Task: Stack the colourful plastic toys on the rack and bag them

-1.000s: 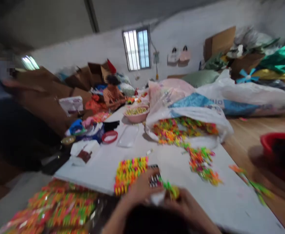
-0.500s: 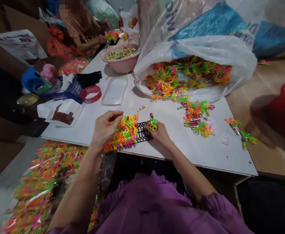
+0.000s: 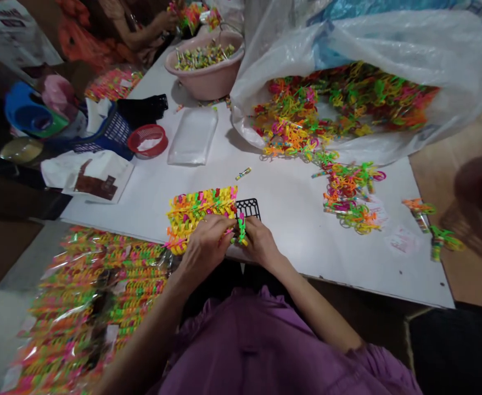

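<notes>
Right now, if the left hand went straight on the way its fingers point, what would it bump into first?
Most likely the small green toy piece at the fingers of the right hand, just ahead of the left hand; depth is hard to judge here, and they may be touching.

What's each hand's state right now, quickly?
Left hand: bent, at the edge of the black grid tray; whether its grip holds anything cannot be told.
Right hand: closed, holding a mostly green plastic toy.

Lies on the white table as a black plastic grid, crowded at left with multicoloured plastic toys. Has a mostly green plastic toy held beside them.
</notes>
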`<state>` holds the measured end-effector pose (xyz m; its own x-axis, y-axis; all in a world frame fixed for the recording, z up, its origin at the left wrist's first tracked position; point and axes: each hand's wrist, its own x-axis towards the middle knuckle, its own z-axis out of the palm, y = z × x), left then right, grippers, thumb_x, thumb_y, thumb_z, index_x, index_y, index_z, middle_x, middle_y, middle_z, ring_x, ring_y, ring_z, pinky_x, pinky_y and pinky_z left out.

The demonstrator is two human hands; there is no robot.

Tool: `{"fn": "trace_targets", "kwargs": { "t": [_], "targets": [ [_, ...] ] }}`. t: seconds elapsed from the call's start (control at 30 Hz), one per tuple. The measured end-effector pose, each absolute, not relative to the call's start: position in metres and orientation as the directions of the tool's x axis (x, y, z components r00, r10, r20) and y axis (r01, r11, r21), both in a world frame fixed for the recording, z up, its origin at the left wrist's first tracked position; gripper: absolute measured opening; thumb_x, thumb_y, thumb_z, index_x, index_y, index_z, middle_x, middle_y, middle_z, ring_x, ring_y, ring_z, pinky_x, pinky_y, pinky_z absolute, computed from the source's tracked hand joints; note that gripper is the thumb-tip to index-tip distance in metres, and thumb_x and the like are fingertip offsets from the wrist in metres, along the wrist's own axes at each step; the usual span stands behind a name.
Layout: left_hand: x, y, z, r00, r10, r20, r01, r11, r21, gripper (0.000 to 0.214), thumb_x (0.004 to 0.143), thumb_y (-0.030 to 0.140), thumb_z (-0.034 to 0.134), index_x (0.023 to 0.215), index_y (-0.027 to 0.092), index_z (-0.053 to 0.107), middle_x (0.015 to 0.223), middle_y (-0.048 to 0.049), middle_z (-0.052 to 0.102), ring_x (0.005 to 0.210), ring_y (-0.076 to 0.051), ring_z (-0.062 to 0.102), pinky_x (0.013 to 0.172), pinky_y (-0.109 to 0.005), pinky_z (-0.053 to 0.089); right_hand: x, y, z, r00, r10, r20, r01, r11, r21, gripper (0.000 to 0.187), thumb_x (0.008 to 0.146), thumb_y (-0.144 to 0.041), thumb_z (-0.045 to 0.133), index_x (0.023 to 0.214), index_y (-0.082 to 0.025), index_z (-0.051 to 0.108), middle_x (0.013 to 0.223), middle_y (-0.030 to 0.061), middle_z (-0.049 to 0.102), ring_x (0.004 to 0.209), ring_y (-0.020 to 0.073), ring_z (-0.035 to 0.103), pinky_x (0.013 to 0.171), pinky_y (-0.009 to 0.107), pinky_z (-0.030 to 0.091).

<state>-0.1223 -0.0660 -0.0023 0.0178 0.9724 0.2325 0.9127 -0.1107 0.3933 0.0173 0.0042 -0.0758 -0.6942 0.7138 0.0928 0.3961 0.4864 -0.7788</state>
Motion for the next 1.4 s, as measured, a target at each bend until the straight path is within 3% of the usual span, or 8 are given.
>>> {"fn": "trace_targets", "kwargs": {
  "t": [0.23, 0.47, 0.7, 0.83, 0.93, 1.03, 1.2, 1.4],
  "targets": [
    [-0.115, -0.067, -0.002, 0.048, 0.975, 0.218, 0.879, -0.145, 0.454, 0.03, 0.084, 0.026, 0.055, 0.113, 0.016, 0.054, 0.101, -0.0067, 0.062, 0.096, -0.018, 0.055, 0.083, -0.03, 0.046, 0.018, 0.009, -0.063, -0.761, 0.648, 0.021, 0.448, 0.549, -0.706, 0.01, 0.084, -0.013, 0.045, 0.085, -0.015, 0.055, 0.086, 0.0044, 0.049, 0.077, 0.0151, 0.047, 0.068, 0.024, 0.039],
    [-0.106, -0.067, -0.009, 0.078, 0.946, 0.315, 0.951, -0.165, 0.261, 0.022, 0.09, 0.021, 0.042, 0.1, 0.016, 0.061, 0.092, -0.0056, 0.065, 0.091, -0.018, 0.057, 0.085, -0.033, 0.044, 0.011, 0.012, -0.067, -0.785, 0.619, 0.015, 0.492, 0.638, -0.592, 0.012, 0.086, -0.015, 0.043, 0.087, -0.015, 0.054, 0.088, 0.006, 0.049, 0.079, 0.0159, 0.046, 0.069, 0.026, 0.039],
    [-0.122, -0.068, -0.031, 0.202, 0.856, 0.476, 0.937, -0.311, 0.16, 0.019, 0.088, 0.021, 0.045, 0.098, 0.019, 0.061, 0.088, -0.0033, 0.067, 0.084, -0.018, 0.06, 0.08, -0.031, 0.043, 0.027, 0.018, -0.06, -0.829, 0.554, 0.075, 0.373, 0.649, -0.662, 0.014, 0.086, -0.021, 0.05, 0.096, -0.017, 0.058, 0.09, 0.0044, 0.056, 0.085, 0.0142, 0.052, 0.072, 0.022, 0.041],
    [-0.127, -0.067, -0.045, 0.214, 0.854, 0.474, 0.917, -0.343, 0.202, 0.023, 0.089, 0.021, 0.041, 0.1, 0.024, 0.061, 0.094, -0.0013, 0.068, 0.089, -0.019, 0.061, 0.084, -0.034, 0.043, 0.084, 0.066, -0.045, -0.675, 0.73, 0.111, 0.473, 0.543, -0.694, 0.019, 0.085, -0.017, 0.051, 0.101, -0.017, 0.061, 0.092, 0.0041, 0.061, 0.085, 0.0126, 0.056, 0.076, 0.021, 0.042],
    [-0.126, -0.072, -0.05, 0.169, 0.884, 0.435, 0.929, -0.291, 0.23, 0.023, 0.088, 0.024, 0.041, 0.1, 0.025, 0.061, 0.096, -0.0016, 0.068, 0.091, -0.019, 0.062, 0.085, -0.035, 0.045, 0.136, 0.117, -0.024, -0.413, 0.899, 0.146, 0.693, 0.415, -0.589, 0.02, 0.084, -0.015, 0.049, 0.099, -0.015, 0.063, 0.091, 0.0059, 0.063, 0.082, 0.0141, 0.056, 0.077, 0.024, 0.041],
    [-0.128, -0.075, -0.054, 0.136, 0.909, 0.394, 0.948, -0.235, 0.215, 0.024, 0.088, 0.028, 0.041, 0.105, 0.024, 0.058, 0.1, -0.0025, 0.068, 0.094, -0.02, 0.061, 0.085, -0.035, 0.046, 0.162, 0.16, -0.009, -0.268, 0.942, 0.2, 0.837, 0.331, -0.435, 0.022, 0.087, -0.018, 0.046, 0.101, -0.015, 0.063, 0.093, 0.0072, 0.061, 0.083, 0.0157, 0.056, 0.076, 0.026, 0.041],
    [-0.142, -0.073, -0.053, 0.352, 0.857, 0.376, 0.926, -0.378, -0.005, 0.025, 0.086, 0.023, 0.043, 0.106, 0.024, 0.058, 0.101, -0.0001, 0.068, 0.093, -0.018, 0.062, 0.082, -0.03, 0.047, 0.136, 0.188, -0.019, -0.42, 0.906, 0.051, 0.905, 0.423, -0.046, 0.024, 0.084, -0.009, 0.042, 0.095, -0.011, 0.064, 0.102, 0.0155, 0.058, 0.094, 0.0241, 0.052, 0.078, 0.033, 0.04],
    [-0.141, -0.071, -0.042, 0.422, 0.807, 0.414, 0.904, -0.408, -0.128, 0.024, 0.084, 0.018, 0.044, 0.101, 0.023, 0.06, 0.097, 0.0009, 0.068, 0.089, -0.018, 0.063, 0.082, -0.03, 0.045, 0.107, 0.148, -0.043, -0.678, 0.731, 0.082, 0.734, 0.679, 0.013, 0.022, 0.088, -0.012, 0.04, 0.096, -0.011, 0.061, 0.102, 0.0146, 0.057, 0.098, 0.0247, 0.048, 0.086, 0.038, 0.036]
  ]
}}
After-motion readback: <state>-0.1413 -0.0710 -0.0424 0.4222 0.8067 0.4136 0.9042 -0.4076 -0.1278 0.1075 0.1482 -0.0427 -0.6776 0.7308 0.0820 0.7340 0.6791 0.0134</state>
